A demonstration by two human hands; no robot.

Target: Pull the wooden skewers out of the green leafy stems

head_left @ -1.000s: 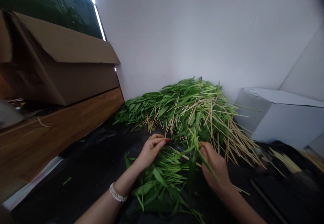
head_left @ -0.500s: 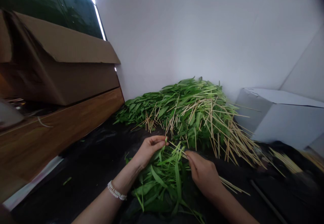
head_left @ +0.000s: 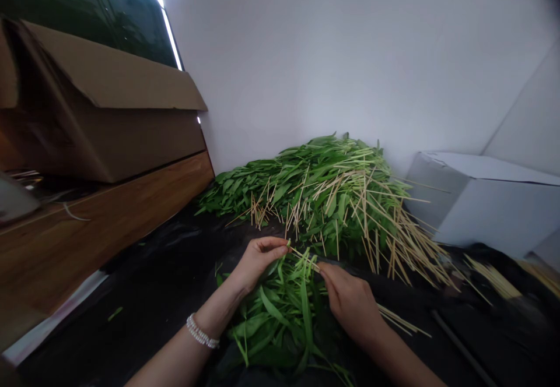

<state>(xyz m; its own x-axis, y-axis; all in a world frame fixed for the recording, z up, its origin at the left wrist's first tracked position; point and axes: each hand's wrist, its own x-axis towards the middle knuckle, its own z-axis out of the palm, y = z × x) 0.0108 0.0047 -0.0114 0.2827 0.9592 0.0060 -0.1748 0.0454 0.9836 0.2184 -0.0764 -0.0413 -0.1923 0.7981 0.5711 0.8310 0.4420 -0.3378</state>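
My left hand (head_left: pixel 258 259) is pinched shut on the tip of a thin bamboo skewer (head_left: pixel 301 255) above a small bunch of green leafy stems (head_left: pixel 280 311) on black sheeting. My right hand (head_left: pixel 352 302) is closed on the same skewer's other part, and a few more skewers (head_left: pixel 398 319) stick out to the right from under that hand. The leaves fan out between and below both hands. A white bead bracelet (head_left: pixel 200 331) is on my left wrist. Beyond the hands rises a large heap of skewered greens (head_left: pixel 332 194) against the wall.
A brown cardboard box (head_left: pixel 109 113) rests on a wooden ledge (head_left: pixel 100 224) at the left. A white box (head_left: pixel 485 200) stands at the right. Loose skewers (head_left: pixel 494 276) lie on the black sheeting (head_left: pixel 166 282) at the right edge.
My right hand moved left from a long green stem to the skewer near my left hand. The bunch of leaves shifted slightly toward the left hand. The left hand barely moved.
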